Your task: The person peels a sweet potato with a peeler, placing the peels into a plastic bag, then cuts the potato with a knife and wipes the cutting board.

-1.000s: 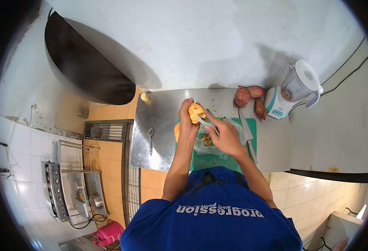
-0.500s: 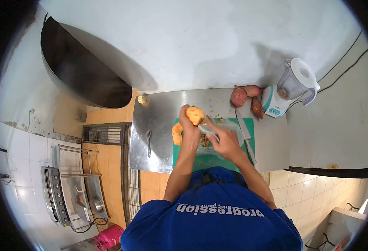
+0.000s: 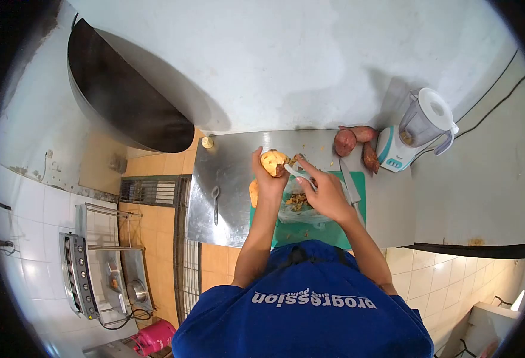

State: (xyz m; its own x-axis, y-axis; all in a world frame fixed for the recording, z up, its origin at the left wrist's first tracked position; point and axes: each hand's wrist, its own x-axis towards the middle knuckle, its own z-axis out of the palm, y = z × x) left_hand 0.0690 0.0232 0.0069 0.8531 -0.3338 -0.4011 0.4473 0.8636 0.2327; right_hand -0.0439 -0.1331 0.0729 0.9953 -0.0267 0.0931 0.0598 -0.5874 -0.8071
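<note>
My left hand (image 3: 265,177) grips a partly peeled sweet potato (image 3: 272,160) above the steel table (image 3: 226,161). My right hand (image 3: 328,196) holds a white peeler (image 3: 300,177) with its blade against the potato's right side. Below both hands a clear plastic bag (image 3: 301,206) with peelings lies on the green cutting board (image 3: 310,230). A peeled orange sweet potato (image 3: 253,192) rests on the board's left edge, partly hidden by my left forearm.
Three unpeeled reddish sweet potatoes (image 3: 353,142) lie at the table's back right beside a white blender (image 3: 416,128). A knife (image 3: 349,179) lies on the board's right side and a spoon (image 3: 215,201) on the table's left. A big dark wok (image 3: 125,95) hangs at left.
The potato has been turned in my left hand, and my right hand with the peeler has shifted slightly to the right along it. More peelings lie in the bag.
</note>
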